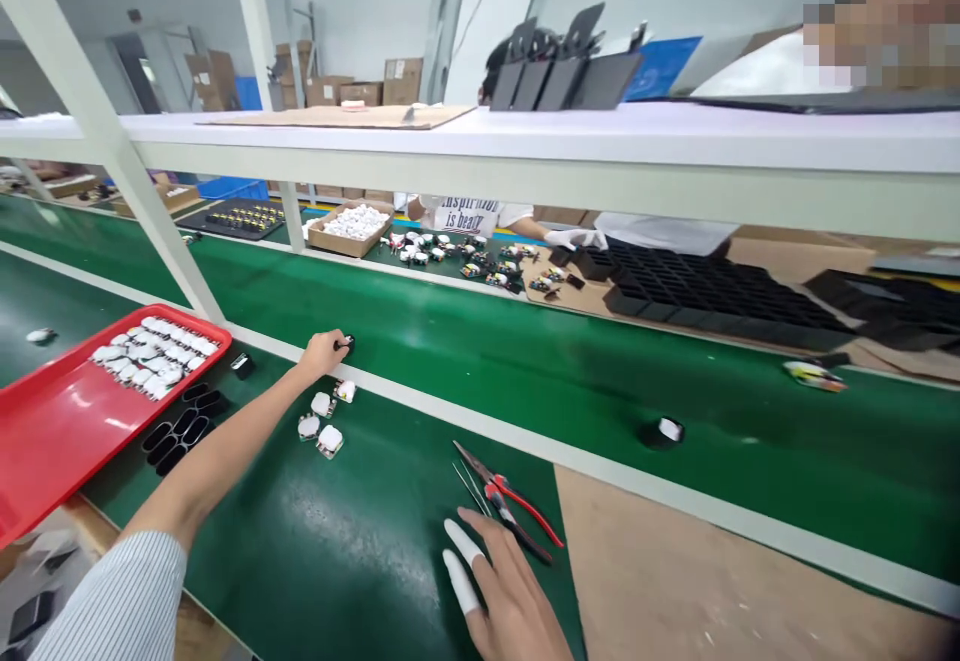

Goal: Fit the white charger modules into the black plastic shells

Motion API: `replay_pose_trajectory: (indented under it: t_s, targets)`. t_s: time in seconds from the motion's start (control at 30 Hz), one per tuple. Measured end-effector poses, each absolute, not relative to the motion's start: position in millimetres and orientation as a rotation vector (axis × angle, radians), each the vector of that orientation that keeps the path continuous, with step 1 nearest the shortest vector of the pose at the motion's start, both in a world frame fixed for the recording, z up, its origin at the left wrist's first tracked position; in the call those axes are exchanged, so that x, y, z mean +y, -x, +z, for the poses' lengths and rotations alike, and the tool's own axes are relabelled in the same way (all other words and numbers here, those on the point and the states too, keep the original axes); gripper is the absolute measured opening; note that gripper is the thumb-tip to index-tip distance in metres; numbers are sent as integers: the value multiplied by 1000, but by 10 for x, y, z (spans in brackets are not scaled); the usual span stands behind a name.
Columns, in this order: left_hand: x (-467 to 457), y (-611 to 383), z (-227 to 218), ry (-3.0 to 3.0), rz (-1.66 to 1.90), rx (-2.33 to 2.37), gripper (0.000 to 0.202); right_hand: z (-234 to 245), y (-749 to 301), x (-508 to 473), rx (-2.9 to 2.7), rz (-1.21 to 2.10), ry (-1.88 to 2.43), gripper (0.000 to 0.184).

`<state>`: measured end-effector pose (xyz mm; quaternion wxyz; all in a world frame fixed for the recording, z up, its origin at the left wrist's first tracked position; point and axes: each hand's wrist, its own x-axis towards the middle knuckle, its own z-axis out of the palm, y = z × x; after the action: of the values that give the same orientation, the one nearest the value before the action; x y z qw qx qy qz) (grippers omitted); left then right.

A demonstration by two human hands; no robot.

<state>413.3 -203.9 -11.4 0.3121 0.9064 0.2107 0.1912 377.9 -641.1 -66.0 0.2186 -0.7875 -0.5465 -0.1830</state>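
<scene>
My left hand (324, 352) reaches forward to the white strip at the edge of the green conveyor belt (525, 361), its fingers pinched on a small black part (348, 343). Just below it lie several small white square parts (327, 421) on the green mat. My right hand (502, 591) rests flat on the mat near the front edge, fingers stretched out, two of them in white finger cots. Its fingertips lie next to red-handled cutters (510, 501) and thin tweezers (471, 486).
A red tray (45, 441) holding white parts sits at left, with black oval rings (184, 431) beside it. A black-and-white part (664, 431) rides the belt. Across the belt a person works among black trays (712, 291) and a cardboard box (349, 231). A white shelf (525, 141) spans overhead.
</scene>
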Motion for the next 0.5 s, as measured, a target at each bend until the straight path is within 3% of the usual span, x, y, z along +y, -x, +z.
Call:
replay_pose_trajectory:
  t_s: [0.2, 0.33, 0.5]
  targets:
    - [-1712, -3193, 94, -2654, 494, 559, 46, -616, -3852, -6202, -1548, -424, 2131, 41]
    - [-1363, -2277, 313, -2784, 483, 760, 44, -557, -3825, -5701, -1598, -324, 2091, 34]
    - [-1209, -1644, 166, -2964, 346, 967, 53, -508, -3718, -4885, -1703, -153, 2045, 48]
